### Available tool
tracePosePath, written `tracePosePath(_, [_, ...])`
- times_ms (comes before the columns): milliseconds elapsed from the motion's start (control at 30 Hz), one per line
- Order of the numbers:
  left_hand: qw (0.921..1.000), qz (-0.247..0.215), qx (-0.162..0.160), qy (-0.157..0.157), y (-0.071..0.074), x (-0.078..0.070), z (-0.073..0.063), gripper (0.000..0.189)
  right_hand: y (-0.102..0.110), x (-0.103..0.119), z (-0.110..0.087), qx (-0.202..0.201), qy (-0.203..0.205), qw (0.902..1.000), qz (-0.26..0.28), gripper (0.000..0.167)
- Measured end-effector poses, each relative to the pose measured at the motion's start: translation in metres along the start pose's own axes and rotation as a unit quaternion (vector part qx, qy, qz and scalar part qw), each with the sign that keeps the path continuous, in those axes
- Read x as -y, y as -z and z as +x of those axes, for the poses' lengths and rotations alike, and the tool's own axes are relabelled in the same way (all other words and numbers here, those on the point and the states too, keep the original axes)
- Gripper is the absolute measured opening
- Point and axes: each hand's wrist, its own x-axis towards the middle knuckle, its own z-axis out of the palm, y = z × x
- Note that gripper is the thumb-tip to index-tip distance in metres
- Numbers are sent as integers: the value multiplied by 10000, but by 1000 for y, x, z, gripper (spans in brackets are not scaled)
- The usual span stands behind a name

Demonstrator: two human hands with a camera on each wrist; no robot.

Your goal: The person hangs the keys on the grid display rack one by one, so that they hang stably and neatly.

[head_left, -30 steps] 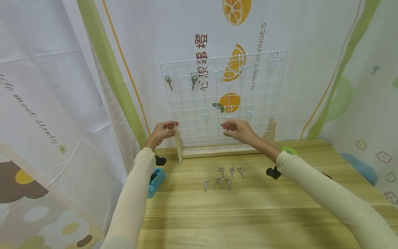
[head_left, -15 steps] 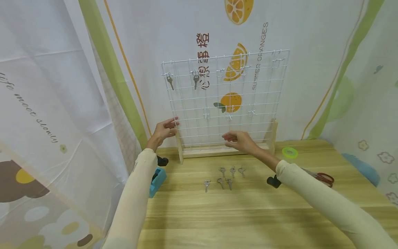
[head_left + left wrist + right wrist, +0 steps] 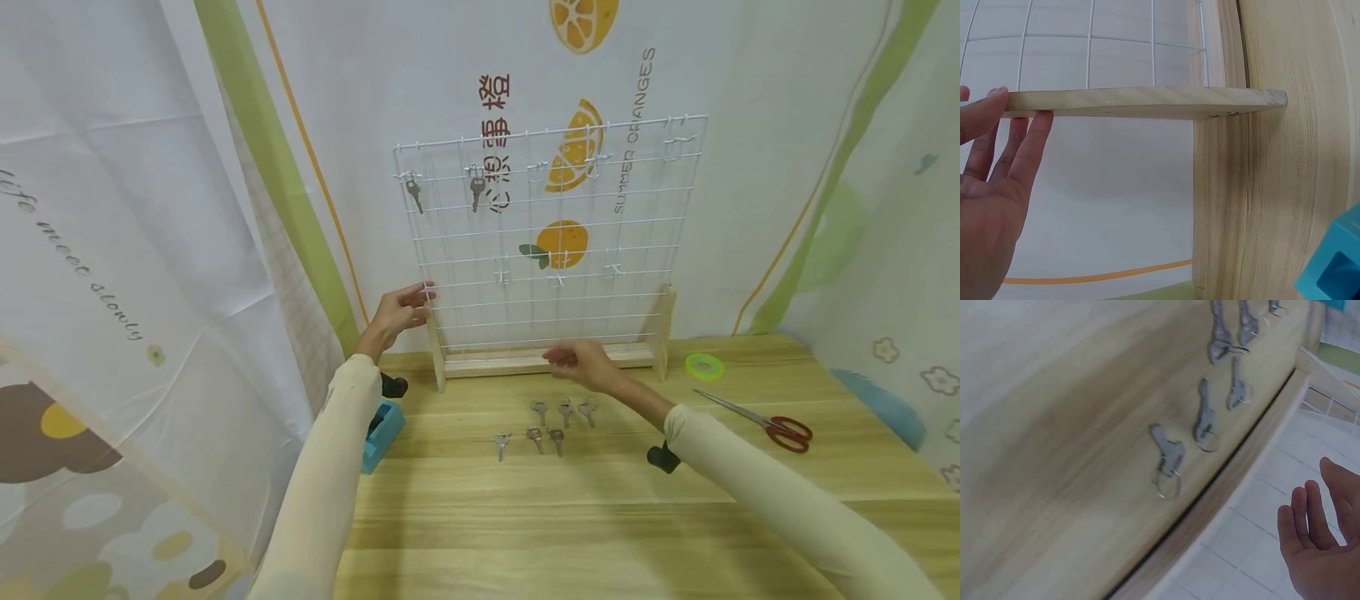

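A white wire grid rack (image 3: 525, 296) in a wooden base stands at the back of the table. My left hand (image 3: 395, 317) holds the top of its left wooden upright (image 3: 1147, 102), with thumb on one side and fingers on the other. My right hand (image 3: 585, 365) hovers before the rack's lower bar, holding nothing, its fingers loosely bent and thumb apart. Below it on the table lie several silver keys (image 3: 534, 437) with small rings, in two rough rows. Two keys hang on the grid's upper hooks: one key (image 3: 415, 195) at far left, another key (image 3: 477, 193) beside it.
More white hooks (image 3: 557, 279) sit on the grid. Red-handled scissors (image 3: 765, 421) and a green tape roll (image 3: 705, 366) lie to the right. A blue tape dispenser (image 3: 384, 437) stands at the left, near my forearm. A printed curtain (image 3: 360, 108) hangs behind.
My right hand has come down from the lower middle hook toward the keys on the table. The scissors and tape roll are now uncovered by that arm. My left hand stays at the upright.
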Motion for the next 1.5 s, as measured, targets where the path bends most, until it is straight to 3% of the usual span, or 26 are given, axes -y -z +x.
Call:
tracePosePath(267, [9999,-27,106,2,0,-2,-1,58,-16,-11,-9,207,-162,9995,-153,28])
tracePosePath(800, [10000,-45,79,36,0,-4,0,58,-49,-26,-6,386,-239,9986,-260,22])
tracePosePath(1067, [10000,-31,31,68,0,-3,-1,53,-58,-33,-1,578,-16,9980,-271,19])
tracePosePath(1300, [9999,-35,43,99,0,-2,-1,53,-61,-32,3,1075,-263,9932,-375,16])
tracePosePath(1500, [9999,-22,32,94,0,-1,0,54,-61,-30,2,1072,-205,9931,-432,9])
